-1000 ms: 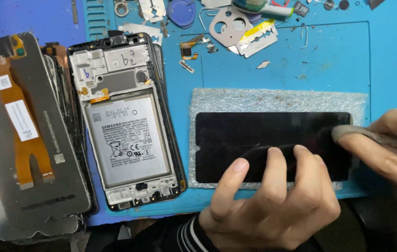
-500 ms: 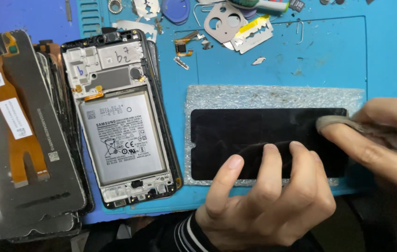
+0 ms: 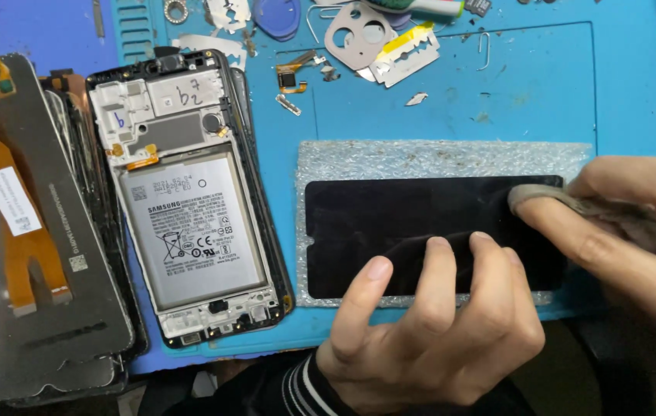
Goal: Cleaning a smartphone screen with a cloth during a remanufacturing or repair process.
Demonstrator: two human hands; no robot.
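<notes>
A phone repair workshop: a blue repair mat covers the worktop, carrying an opened phone with bare battery, a detached screen panel, razor blades and small loose parts.

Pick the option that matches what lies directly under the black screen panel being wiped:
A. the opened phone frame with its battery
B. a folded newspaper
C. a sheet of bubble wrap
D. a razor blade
C: the black screen panel rests on a sheet of bubble wrap whose edges show around it on the blue mat, while the right hand presses a grey cloth to it.
</notes>
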